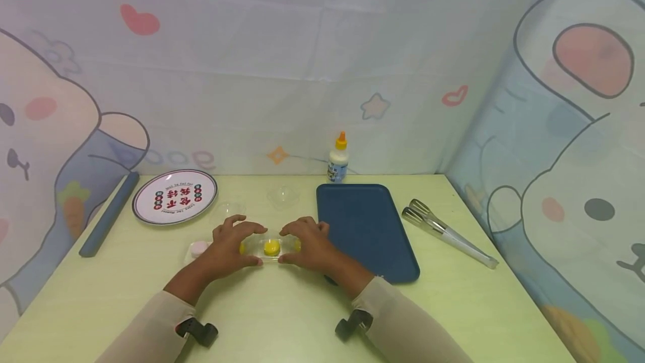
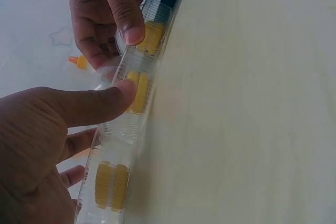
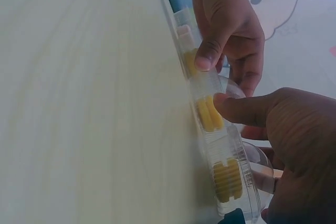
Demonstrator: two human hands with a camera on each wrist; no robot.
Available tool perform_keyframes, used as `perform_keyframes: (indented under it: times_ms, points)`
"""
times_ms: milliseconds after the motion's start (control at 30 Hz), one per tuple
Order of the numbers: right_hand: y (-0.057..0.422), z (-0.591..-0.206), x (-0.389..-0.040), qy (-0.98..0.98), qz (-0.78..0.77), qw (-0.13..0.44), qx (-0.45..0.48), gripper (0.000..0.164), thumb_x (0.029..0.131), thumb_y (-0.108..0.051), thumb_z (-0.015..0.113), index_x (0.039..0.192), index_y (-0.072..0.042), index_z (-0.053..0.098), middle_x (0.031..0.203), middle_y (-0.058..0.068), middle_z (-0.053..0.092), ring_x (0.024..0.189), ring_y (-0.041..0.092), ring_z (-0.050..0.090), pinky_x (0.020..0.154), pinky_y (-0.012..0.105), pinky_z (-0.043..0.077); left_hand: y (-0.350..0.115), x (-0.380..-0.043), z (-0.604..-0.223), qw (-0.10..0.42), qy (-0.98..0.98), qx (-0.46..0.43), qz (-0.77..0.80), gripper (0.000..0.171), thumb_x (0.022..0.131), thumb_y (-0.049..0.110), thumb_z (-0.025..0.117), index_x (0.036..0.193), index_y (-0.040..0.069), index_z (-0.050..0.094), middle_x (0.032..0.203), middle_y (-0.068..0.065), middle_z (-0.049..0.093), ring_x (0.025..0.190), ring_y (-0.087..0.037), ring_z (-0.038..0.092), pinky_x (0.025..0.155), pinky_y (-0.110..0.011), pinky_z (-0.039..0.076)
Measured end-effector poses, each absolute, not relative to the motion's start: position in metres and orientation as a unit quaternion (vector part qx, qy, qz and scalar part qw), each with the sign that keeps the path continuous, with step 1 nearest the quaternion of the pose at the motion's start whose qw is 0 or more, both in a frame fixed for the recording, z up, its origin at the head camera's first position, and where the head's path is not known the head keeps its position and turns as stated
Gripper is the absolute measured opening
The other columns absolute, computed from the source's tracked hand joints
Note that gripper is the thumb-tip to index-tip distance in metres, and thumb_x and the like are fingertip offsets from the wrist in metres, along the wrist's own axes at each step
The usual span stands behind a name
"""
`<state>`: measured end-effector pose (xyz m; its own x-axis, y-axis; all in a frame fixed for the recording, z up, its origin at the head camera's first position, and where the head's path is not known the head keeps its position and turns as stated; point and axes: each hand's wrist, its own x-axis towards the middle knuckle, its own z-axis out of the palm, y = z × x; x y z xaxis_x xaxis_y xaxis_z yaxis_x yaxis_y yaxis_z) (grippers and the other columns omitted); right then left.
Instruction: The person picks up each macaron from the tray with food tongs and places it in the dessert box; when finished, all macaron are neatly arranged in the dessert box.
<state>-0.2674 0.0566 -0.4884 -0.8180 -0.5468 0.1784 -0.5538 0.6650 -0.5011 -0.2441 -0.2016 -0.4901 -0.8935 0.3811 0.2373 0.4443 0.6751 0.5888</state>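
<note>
Close to the table's middle, a long clear plastic box point(image 2: 119, 129) holds a row of yellow macarons point(image 1: 272, 247). My left hand point(image 1: 228, 249) pinches its left part, thumb on the near side and fingers beyond. My right hand point(image 1: 311, 246) pinches it farther right in the same way. In the left wrist view, the thumbs press the near wall in front of the macarons. A pink macaron point(image 1: 199, 248) sits in clear plastic just left of my left hand. Both hands hide parts of the box.
Two clear plastic domed pieces point(image 1: 283, 196) lie behind the hands. A white plate point(image 1: 146, 200) and a grey-blue rod point(image 1: 109, 216) are at the left. To the right lie a dark blue tray point(image 1: 365, 228) and metal tongs point(image 1: 450, 235). A yellow-capped bottle point(image 1: 339, 162) stands at the back.
</note>
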Motion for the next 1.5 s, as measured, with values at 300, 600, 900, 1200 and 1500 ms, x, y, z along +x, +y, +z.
perform_keyframes:
  times_ms: [300,600,900,1200,1500]
  points:
    - [0.056,-0.490,-0.267,-0.913,0.280,0.010,0.298,0.054,0.090,-0.035,0.092,0.137,-0.017,0.072,0.141,0.001,0.070,0.137,0.024,0.051,0.103,0.055,0.028,-0.200,-0.242,-0.486,0.032,-0.923,-0.203,-0.326,0.064,0.082,0.022,0.097,0.140,0.015,0.070,0.147,-0.013,0.068,0.156,-0.051,0.031,0.118,-0.079,0.018]
    - [0.056,-0.491,-0.268,-0.916,0.276,0.008,0.292,0.053,0.091,-0.035,0.092,0.137,-0.019,0.071,0.142,0.000,0.070,0.139,0.024,0.051,0.103,0.054,0.028,-0.199,-0.241,-0.485,0.034,-0.925,-0.203,-0.318,0.065,0.083,0.023,0.096,0.142,0.015,0.069,0.149,-0.013,0.067,0.156,-0.053,0.032,0.117,-0.080,0.019]
    - [0.056,-0.488,-0.266,-0.916,0.279,0.002,0.290,0.053,0.092,-0.033,0.090,0.139,-0.019,0.069,0.147,0.002,0.068,0.142,0.026,0.050,0.104,0.056,0.029,-0.198,-0.239,-0.483,0.047,-0.922,-0.216,-0.317,0.067,0.082,0.020,0.096,0.143,0.012,0.068,0.150,-0.015,0.067,0.155,-0.054,0.031,0.116,-0.080,0.020]
    - [0.059,-0.488,-0.270,-0.908,0.298,-0.004,0.293,0.057,0.093,-0.035,0.088,0.142,-0.015,0.067,0.154,0.007,0.061,0.147,0.031,0.047,0.106,0.060,0.028,-0.205,-0.243,-0.481,0.053,-0.924,-0.219,-0.308,0.074,0.083,0.033,0.096,0.147,0.012,0.065,0.156,-0.017,0.062,0.158,-0.054,0.026,0.115,-0.081,0.019]
    - [0.060,-0.482,-0.277,-0.908,0.302,-0.003,0.290,0.055,0.098,-0.042,0.082,0.143,-0.015,0.068,0.156,0.007,0.061,0.149,0.033,0.048,0.107,0.064,0.029,-0.224,-0.254,-0.471,0.066,-0.943,-0.170,-0.280,0.067,0.098,0.044,0.079,0.151,0.008,0.061,0.162,-0.025,0.053,0.154,-0.054,0.036,0.112,-0.084,0.025]
